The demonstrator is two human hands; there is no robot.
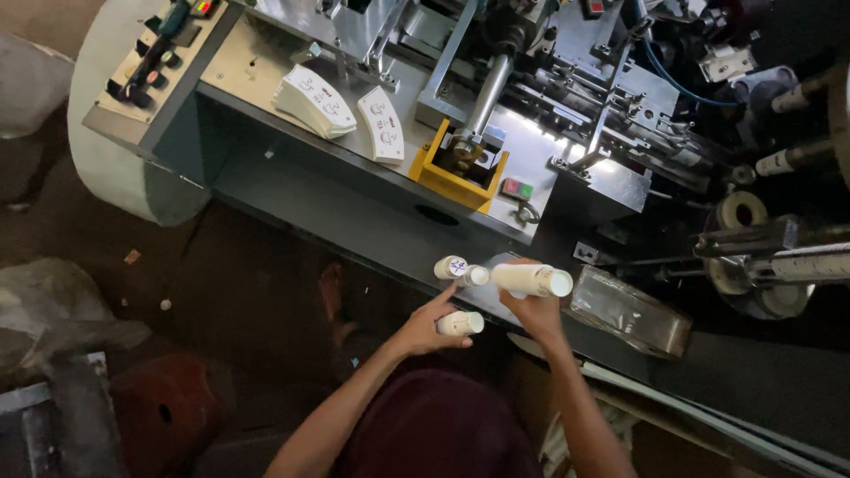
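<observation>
Paper cups are what both hands are working with, just below the front edge of the cup-forming machine (496, 150). The right hand (537, 312) is gripping a nested stack of white cups (531, 280), lying sideways with its open mouths pointing right, fingers wrapped closed around it from beneath. The left hand (428, 329) is curling its fingers shut around a single short cup (460, 323), with the index finger stretching up toward two loose cups (459, 270) lying just left of the stack. On the machine's deck above, two fans of flat cup blanks (341, 108) are sitting left of a yellow bracket (458, 173).

Judging from the grips, the handling is going best if the single cup is being lined up mouth-to-base with the stack and pressed only lightly, since thin paper walls dent easily. A wrapped sleeve (630, 312) is lying to the right of the stack.
</observation>
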